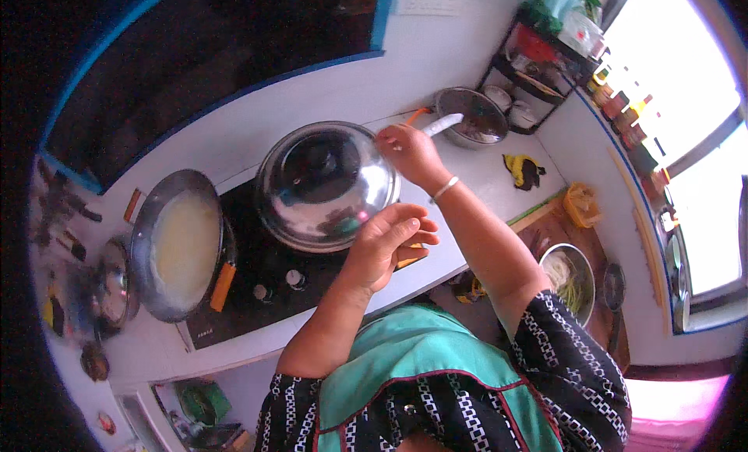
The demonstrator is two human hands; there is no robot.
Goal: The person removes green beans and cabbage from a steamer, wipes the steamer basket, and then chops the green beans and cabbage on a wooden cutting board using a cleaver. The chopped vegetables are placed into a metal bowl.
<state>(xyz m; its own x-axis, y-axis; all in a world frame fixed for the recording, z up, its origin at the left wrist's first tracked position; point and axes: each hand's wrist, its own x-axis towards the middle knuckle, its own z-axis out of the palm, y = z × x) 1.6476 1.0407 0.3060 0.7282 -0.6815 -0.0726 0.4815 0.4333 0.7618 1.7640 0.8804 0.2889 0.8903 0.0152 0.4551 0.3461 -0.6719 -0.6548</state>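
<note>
A domed shiny metal lid covers a vessel on the black glass cooktop. My right hand, a bracelet at its wrist, is curled beside the lid's upper right rim, with small white bits on its fingers. A white, rod-like thing sticks out behind it; whether the hand holds it is unclear. My left hand is palm up with loosely bent fingers at the lid's lower right edge, nothing visible in it. An orange handle partly shows behind it. At the left, a wok contains pale, cloudy liquid.
A metal bowl stands at the back near a black rack. A yellow and black cloth lies on the white counter. At the right are a bowl of pale and green food, an orange basket and bottles along the windowsill.
</note>
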